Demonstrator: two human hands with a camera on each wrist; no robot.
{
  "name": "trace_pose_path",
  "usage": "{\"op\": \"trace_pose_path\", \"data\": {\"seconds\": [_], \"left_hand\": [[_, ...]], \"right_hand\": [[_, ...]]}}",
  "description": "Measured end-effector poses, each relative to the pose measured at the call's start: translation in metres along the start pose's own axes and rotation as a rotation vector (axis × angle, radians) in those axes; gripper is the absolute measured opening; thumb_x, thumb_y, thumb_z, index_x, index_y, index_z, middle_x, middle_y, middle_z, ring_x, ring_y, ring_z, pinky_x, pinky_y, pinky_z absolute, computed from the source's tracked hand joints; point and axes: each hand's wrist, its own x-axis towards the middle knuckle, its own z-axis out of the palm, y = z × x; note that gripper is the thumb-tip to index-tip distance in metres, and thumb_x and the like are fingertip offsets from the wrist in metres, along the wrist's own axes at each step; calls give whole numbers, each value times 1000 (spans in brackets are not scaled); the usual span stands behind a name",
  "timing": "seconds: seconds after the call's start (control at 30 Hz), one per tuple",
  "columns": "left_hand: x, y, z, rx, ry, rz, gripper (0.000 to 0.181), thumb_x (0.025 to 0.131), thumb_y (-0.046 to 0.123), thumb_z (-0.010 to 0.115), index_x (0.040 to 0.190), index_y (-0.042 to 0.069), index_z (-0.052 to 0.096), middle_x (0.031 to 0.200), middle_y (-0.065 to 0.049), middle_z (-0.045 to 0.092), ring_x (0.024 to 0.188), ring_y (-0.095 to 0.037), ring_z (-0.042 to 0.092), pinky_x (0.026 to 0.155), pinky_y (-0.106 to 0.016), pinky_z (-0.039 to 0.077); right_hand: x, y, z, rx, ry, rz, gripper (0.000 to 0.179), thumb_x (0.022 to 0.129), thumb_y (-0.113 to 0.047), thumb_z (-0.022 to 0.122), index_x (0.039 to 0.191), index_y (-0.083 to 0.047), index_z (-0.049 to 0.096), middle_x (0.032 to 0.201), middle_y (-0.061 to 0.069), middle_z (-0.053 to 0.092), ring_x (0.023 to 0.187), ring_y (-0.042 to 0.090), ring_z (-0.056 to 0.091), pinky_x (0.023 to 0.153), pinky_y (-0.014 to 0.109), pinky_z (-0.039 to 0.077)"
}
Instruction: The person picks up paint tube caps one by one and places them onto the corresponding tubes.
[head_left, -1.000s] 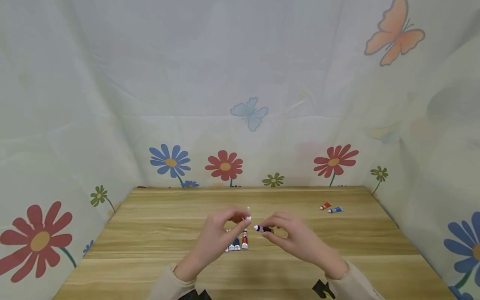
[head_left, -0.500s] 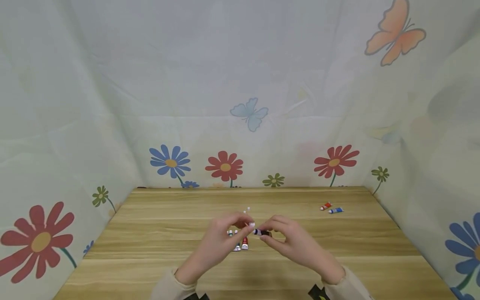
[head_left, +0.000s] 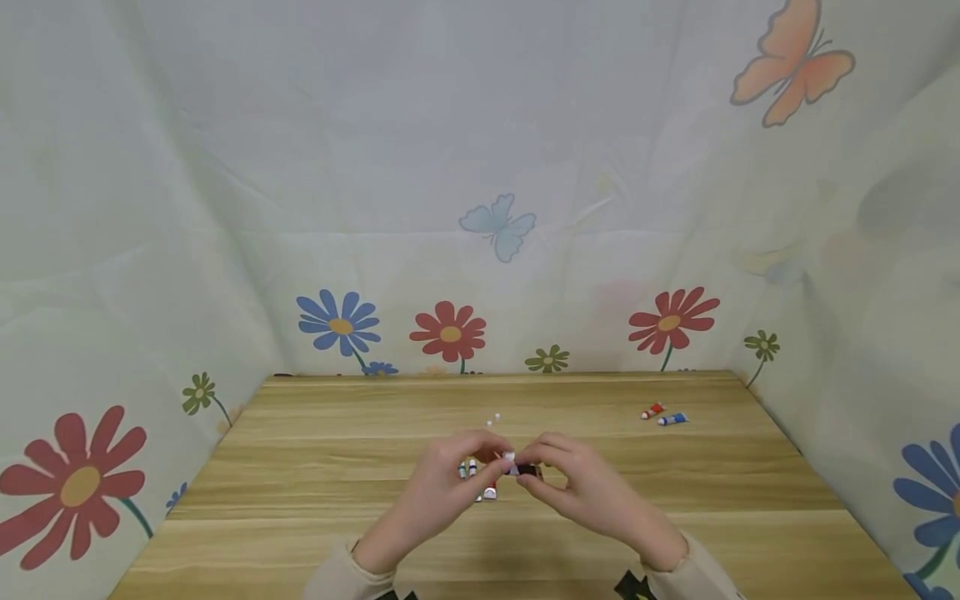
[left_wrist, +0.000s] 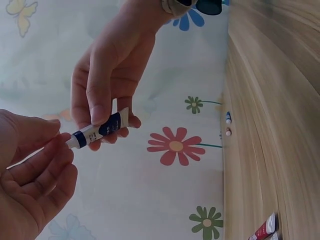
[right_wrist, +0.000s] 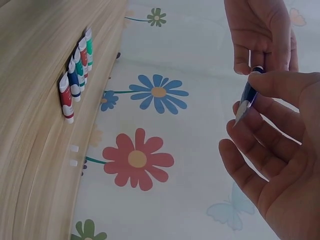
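Above the table, a small dark blue paint tube [left_wrist: 111,125] with a white band is pinched between the thumb and fingers of my right hand [head_left: 588,483]. The flat crimped end of this tube points toward the right palm. At its other end, my left hand [head_left: 446,475] pinches a small white cap [head_left: 509,457] with thumb and fingertips, the cap lined up right at the tube's neck. In the left wrist view the left fingertips partly cover that white end. Both hands nearly meet at the tube.
On the wooden table [head_left: 337,442], a row of several paint tubes, one of them red [right_wrist: 66,97], lies beyond the left hand. Two small loose white caps [right_wrist: 74,148] lie near the row. Farther right are a red tube [head_left: 652,411] and a blue tube [head_left: 672,419].
My left hand, holding the white cap, has moved right and slightly down until the cap meets the tube's end. The gap between the hands has closed; the right hand has shifted little.
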Motion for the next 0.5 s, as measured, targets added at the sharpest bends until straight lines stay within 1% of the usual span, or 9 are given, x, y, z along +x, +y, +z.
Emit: {"op": "trace_pose_path", "data": {"seconds": [0.13, 0.3, 0.4, 0.5], "left_hand": [[0, 0, 0, -1, -2, -5, 14, 97, 22, 69, 108, 13, 73, 96, 11, 70, 82, -5, 64, 67, -25, 55], [-1, 1, -2, -3, 4, -8, 14, 98, 21, 69, 108, 12, 72, 94, 11, 69, 79, -5, 63, 66, -25, 55], [-3, 1, -4, -14, 5, -8, 14, 98, 20, 69, 107, 11, 72, 90, 11, 69, 77, -5, 63, 63, -26, 55], [-4, 1, -5, -14, 7, -14, 14, 98, 20, 69, 106, 10, 72, 89, 9, 69, 78, -5, 64, 63, -26, 55]], "right_hand": [[1, -1, 0, -1, 8, -15, 24, 92, -7, 73, 114, -18, 70, 104, -8, 67, 92, 6, 64, 77, 21, 53], [2, -3, -2, 14, 12, 28, 22, 94, -11, 72, 114, -21, 71, 105, -13, 65, 93, 4, 63, 77, 24, 54], [2, -3, -3, 7, 21, 28, 21, 94, -12, 73, 113, -22, 71, 105, -14, 65, 92, 3, 62, 76, 22, 54], [3, -3, -3, -7, 31, 9, 21, 94, -11, 73, 113, -21, 70, 104, -14, 64, 89, 2, 60, 74, 20, 52]]}}
